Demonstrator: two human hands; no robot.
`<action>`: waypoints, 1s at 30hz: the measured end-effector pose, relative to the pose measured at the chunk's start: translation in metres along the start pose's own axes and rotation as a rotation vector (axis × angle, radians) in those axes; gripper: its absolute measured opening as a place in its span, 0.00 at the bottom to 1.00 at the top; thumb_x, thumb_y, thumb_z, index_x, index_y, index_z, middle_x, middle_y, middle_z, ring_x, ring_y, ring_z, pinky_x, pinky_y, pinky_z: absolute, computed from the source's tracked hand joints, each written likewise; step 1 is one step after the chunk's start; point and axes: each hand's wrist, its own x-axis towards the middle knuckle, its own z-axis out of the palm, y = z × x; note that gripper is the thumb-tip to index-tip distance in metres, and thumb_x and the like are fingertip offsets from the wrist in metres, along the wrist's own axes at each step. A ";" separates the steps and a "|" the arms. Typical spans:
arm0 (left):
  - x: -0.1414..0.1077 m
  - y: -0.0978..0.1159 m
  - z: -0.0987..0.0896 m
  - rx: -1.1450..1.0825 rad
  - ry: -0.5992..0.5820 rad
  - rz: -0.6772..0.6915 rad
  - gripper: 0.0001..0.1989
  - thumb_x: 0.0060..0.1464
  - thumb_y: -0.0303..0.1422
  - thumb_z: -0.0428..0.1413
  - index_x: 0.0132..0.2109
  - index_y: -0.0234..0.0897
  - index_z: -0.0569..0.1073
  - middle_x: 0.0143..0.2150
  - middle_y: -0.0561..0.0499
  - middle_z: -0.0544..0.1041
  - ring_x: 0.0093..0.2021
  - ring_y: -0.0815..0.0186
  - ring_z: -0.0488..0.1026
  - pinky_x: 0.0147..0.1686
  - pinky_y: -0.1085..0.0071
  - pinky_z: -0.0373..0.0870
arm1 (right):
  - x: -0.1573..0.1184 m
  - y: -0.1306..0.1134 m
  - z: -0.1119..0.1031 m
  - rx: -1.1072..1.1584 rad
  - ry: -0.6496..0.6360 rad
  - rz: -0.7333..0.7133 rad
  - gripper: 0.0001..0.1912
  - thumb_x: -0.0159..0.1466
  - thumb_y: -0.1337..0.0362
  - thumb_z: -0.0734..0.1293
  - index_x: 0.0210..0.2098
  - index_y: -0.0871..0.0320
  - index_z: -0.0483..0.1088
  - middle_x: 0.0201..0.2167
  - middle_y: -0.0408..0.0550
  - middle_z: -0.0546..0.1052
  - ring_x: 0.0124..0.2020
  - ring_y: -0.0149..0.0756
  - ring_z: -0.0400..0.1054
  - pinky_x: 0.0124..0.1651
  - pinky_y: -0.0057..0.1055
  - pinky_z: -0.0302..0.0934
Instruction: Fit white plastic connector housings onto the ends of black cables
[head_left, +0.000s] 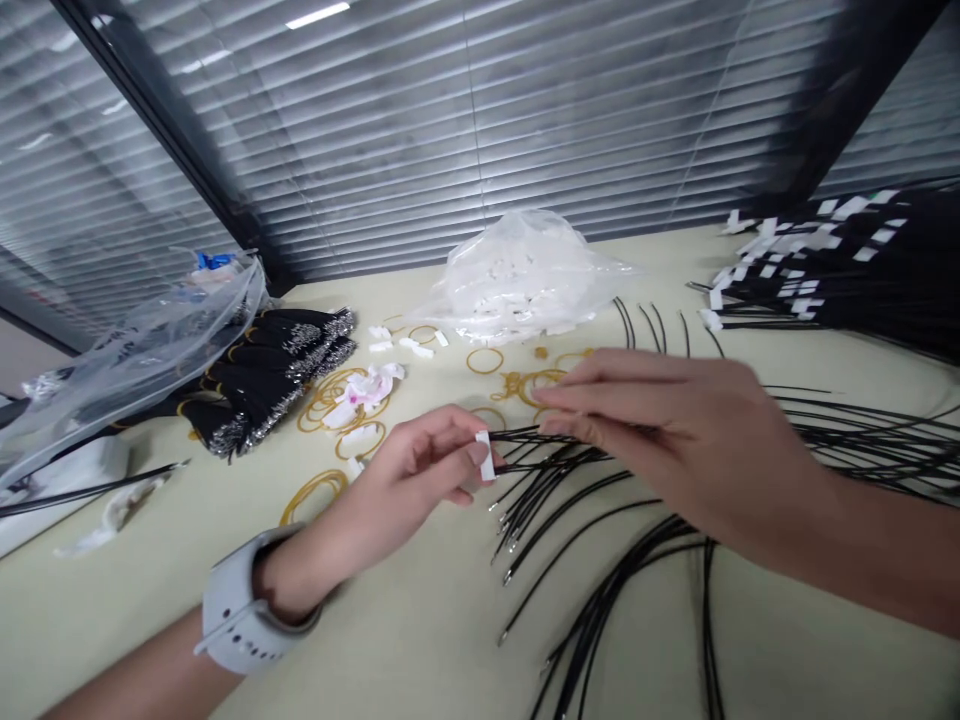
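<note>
My left hand [420, 460] pinches a small white connector [486, 456] between thumb and fingers. A few black wires [517, 434] run from the connector toward the right, under my other hand. Just to the right, my right hand [675, 420] is closed in a pinch over the black wires, its fingertips close to the connector. What sits between those fingertips is too small to make out. Below both hands, loose black cables [592, 490] with metal-tipped ends fan out on the table [405, 620].
Yellow rubber bands [319, 492] and white scraps [379, 383] lie left of centre. A clear plastic bag of white pieces [525, 275] stands at the back. Bundled black cables [255, 380] lie at left; cables with white connectors [795, 255] are piled at right. Window blinds [465, 120] rise behind.
</note>
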 end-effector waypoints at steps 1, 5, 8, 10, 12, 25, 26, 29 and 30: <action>0.000 0.001 0.000 -0.004 0.016 -0.009 0.08 0.52 0.35 0.51 0.37 0.35 0.65 0.28 0.56 0.69 0.27 0.80 0.65 0.26 0.87 0.65 | 0.004 -0.001 -0.005 -0.024 -0.009 0.003 0.09 0.62 0.66 0.60 0.33 0.58 0.72 0.26 0.39 0.71 0.28 0.20 0.64 0.29 0.18 0.56; 0.000 0.002 0.000 -0.046 0.036 -0.016 0.07 0.52 0.35 0.51 0.36 0.36 0.65 0.27 0.57 0.68 0.28 0.80 0.65 0.27 0.87 0.65 | 0.011 -0.010 -0.018 -0.007 -0.251 -0.077 0.12 0.56 0.52 0.64 0.27 0.54 0.72 0.21 0.37 0.67 0.22 0.21 0.61 0.24 0.20 0.53; 0.000 0.000 0.001 -0.067 0.039 -0.002 0.08 0.52 0.35 0.51 0.37 0.35 0.64 0.28 0.56 0.67 0.28 0.80 0.65 0.29 0.86 0.65 | 0.006 -0.016 -0.013 0.014 -0.408 -0.094 0.12 0.53 0.51 0.66 0.28 0.53 0.72 0.30 0.39 0.69 0.30 0.24 0.64 0.30 0.22 0.59; 0.001 -0.003 0.000 -0.075 0.051 0.023 0.08 0.52 0.35 0.51 0.37 0.35 0.64 0.28 0.56 0.67 0.29 0.79 0.64 0.30 0.85 0.65 | -0.003 -0.017 -0.004 0.012 -0.433 -0.135 0.05 0.58 0.64 0.64 0.33 0.55 0.71 0.33 0.40 0.70 0.32 0.24 0.64 0.35 0.22 0.60; 0.001 -0.007 0.000 -0.072 0.068 0.047 0.08 0.52 0.34 0.51 0.37 0.35 0.64 0.29 0.56 0.67 0.30 0.79 0.64 0.32 0.84 0.64 | -0.013 -0.017 0.007 -0.091 -0.474 -0.227 0.10 0.54 0.74 0.64 0.35 0.58 0.70 0.36 0.43 0.69 0.34 0.28 0.63 0.36 0.25 0.60; -0.002 -0.012 -0.003 0.013 0.060 0.122 0.07 0.55 0.36 0.47 0.39 0.39 0.60 0.28 0.55 0.65 0.32 0.75 0.64 0.35 0.78 0.62 | -0.027 0.000 0.029 -0.163 -0.413 -0.064 0.08 0.56 0.78 0.56 0.31 0.60 0.59 0.31 0.45 0.63 0.32 0.30 0.55 0.36 0.28 0.54; -0.003 -0.012 -0.002 0.039 0.058 0.127 0.07 0.55 0.37 0.46 0.39 0.39 0.60 0.29 0.55 0.66 0.33 0.75 0.64 0.35 0.78 0.62 | -0.027 0.001 0.029 -0.101 -0.394 -0.011 0.07 0.58 0.77 0.55 0.31 0.60 0.58 0.30 0.44 0.63 0.31 0.28 0.55 0.35 0.27 0.53; -0.005 -0.011 0.001 0.092 0.072 0.104 0.07 0.56 0.38 0.45 0.39 0.40 0.60 0.30 0.55 0.66 0.33 0.75 0.64 0.33 0.79 0.62 | -0.024 -0.001 0.030 0.068 -0.312 0.133 0.04 0.63 0.71 0.55 0.34 0.60 0.60 0.31 0.43 0.65 0.32 0.26 0.58 0.34 0.24 0.54; -0.005 -0.011 0.002 0.100 0.083 0.095 0.08 0.56 0.38 0.45 0.39 0.40 0.60 0.30 0.55 0.66 0.33 0.75 0.64 0.33 0.79 0.62 | -0.023 -0.002 0.030 0.110 -0.295 0.172 0.05 0.63 0.70 0.55 0.35 0.60 0.61 0.31 0.42 0.65 0.33 0.25 0.59 0.34 0.23 0.55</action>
